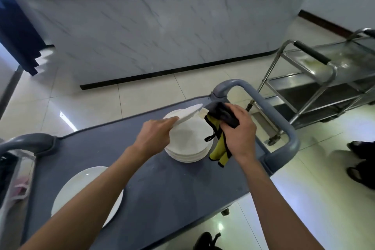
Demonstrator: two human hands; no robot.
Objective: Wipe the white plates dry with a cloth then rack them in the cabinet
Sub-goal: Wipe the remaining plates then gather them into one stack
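1. Two hands share the job: the left hand (156,138) grips the near rim of one white plate (187,114), lifted and tilted over the stack of plates (189,144), presumably so both faces can be reached.
2. The right hand (236,130) is clenched round a bunched grey and yellow cloth (220,128), pressing its grey part against the far edge of the tilted plate; the yellow tail hangs loose beside the stack.
3. The stack sits on the grey cart (142,178), near its right handle (284,119), close under the hands, so each plate needs only a short lift.
4. A larger white plate (81,189) lies flat and apart on the near left of the cart, partly hidden by the left forearm; whether it is wiped I cannot tell.
5. No cabinet shows here, so racking looks a later step.
6. A steel trolley (324,79) stands to the right, a marble-fronted counter (162,32) beyond.
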